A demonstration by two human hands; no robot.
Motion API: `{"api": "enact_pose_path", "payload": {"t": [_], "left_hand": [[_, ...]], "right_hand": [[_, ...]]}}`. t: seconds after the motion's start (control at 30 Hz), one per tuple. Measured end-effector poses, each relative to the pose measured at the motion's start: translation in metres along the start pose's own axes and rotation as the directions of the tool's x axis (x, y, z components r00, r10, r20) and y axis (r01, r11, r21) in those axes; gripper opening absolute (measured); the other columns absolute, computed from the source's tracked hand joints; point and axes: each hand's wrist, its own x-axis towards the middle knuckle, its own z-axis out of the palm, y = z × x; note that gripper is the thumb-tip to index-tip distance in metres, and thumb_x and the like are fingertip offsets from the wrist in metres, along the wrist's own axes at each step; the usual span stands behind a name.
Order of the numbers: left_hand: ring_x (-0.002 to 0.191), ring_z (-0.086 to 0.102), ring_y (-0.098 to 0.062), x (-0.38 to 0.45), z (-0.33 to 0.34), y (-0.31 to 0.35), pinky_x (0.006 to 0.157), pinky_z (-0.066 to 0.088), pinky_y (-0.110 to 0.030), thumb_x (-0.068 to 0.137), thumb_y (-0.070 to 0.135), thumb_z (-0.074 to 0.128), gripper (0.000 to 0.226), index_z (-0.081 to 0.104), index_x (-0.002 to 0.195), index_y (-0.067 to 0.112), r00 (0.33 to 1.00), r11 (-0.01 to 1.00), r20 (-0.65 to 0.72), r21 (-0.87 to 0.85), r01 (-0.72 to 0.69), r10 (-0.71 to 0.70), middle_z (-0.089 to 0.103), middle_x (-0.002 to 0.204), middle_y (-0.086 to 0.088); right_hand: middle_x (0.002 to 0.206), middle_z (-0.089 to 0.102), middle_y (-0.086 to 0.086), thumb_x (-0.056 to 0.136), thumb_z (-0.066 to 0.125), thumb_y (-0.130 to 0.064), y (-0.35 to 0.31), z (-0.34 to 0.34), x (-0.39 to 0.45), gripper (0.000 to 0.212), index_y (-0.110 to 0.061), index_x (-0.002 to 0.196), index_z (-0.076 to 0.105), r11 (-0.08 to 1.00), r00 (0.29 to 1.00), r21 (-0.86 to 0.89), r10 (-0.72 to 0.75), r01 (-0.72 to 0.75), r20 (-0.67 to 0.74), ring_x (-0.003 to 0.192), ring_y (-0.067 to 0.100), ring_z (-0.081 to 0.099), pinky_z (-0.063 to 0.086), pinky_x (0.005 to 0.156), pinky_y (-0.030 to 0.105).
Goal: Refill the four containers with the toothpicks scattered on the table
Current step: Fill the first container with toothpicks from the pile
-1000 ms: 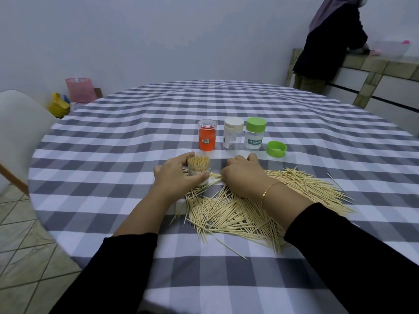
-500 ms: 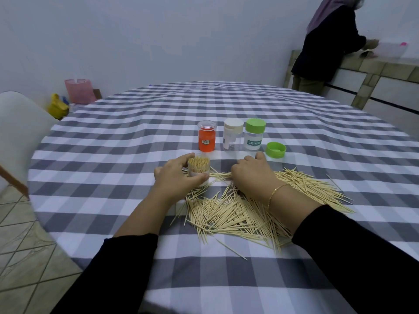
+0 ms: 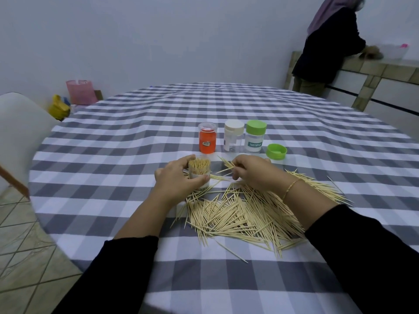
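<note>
Head view: left fingers [image 3: 205, 179] wrapped round open container [image 3: 199, 172]; right fingers [image 3: 237, 172] pinching toothpick bundle [image 3: 227, 165] just beside it. Filling step; next, align tips over mouth.

On the table [image 3: 113, 155], three jars [image 3: 233, 138] stand in a row at twelve o'clock of the toothpick pile [image 3: 244, 214]; a loose cap [image 3: 276, 151] at their three o'clock; an open jar [image 3: 199, 172] at the pile's ten o'clock.

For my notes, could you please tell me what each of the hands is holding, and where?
The left hand grips the open jar around its side; the right hand pinches a few toothpicks near one end.
</note>
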Motion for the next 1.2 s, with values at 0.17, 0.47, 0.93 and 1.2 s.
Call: {"api": "enact_pose_path", "payload": {"t": [0.17, 0.47, 0.93, 1.2], "left_hand": [[0.129, 0.041, -0.019, 0.0, 0.0, 0.0, 0.107, 0.021, -0.038, 0.082, 0.051, 0.069, 0.068, 0.044, 0.142, 0.03, 1.0, 1.0, -0.003, 0.002, -0.003, 0.003, 0.057, 0.134, 0.004], [0.127, 0.042, -0.018, -0.002, 0.0, 0.0, 0.106, 0.021, -0.038, 0.082, 0.048, 0.069, 0.067, 0.044, 0.142, 0.029, 1.0, 1.0, -0.011, -0.015, -0.015, 0.014, 0.059, 0.132, 0.005], [0.123, 0.046, -0.015, 0.002, 0.003, -0.006, 0.099, 0.022, -0.035, 0.08, 0.048, 0.071, 0.064, 0.049, 0.138, 0.031, 0.999, 0.998, -0.026, -0.061, -0.031, 0.029, 0.063, 0.124, 0.009], [0.119, 0.05, -0.01, 0.007, 0.006, -0.012, 0.09, 0.02, -0.034, 0.077, 0.055, 0.07, 0.059, 0.051, 0.132, 0.041, 0.998, 0.996, -0.004, -0.071, -0.056, 0.056, 0.066, 0.116, 0.015]], "right_hand": [[0.083, 0.064, -0.005, 0.099, 0.045, -0.019, -0.009, -0.001, -0.001, 0.021, -0.017, 0.086, 0.061, 0.936, 0.999, 0.35, 0.029, -0.02, -0.022, 0.075, 0.012, 0.054, 0.045, 0.067, 0.028], [0.081, 0.066, -0.003, 0.101, 0.043, -0.018, -0.037, -0.008, 0.006, 0.022, -0.019, 0.086, 0.059, 0.625, 0.992, 0.781, 0.097, 0.002, -0.08, 0.085, 0.019, 0.056, 0.044, 0.068, 0.028], [0.079, 0.063, -0.005, 0.101, 0.041, -0.016, -0.079, -0.005, 0.027, 0.016, -0.014, 0.106, 0.056, 0.411, 0.983, 0.902, 0.061, 0.134, -0.174, 0.076, 0.008, 0.053, 0.04, 0.074, 0.025], [0.085, 0.063, 0.002, 0.1, 0.042, -0.013, -0.069, 0.02, 0.023, 0.015, -0.012, 0.104, 0.057, 0.395, 0.995, 0.917, 0.065, 0.048, -0.08, 0.082, 0.015, 0.061, 0.054, 0.072, 0.029]]}}
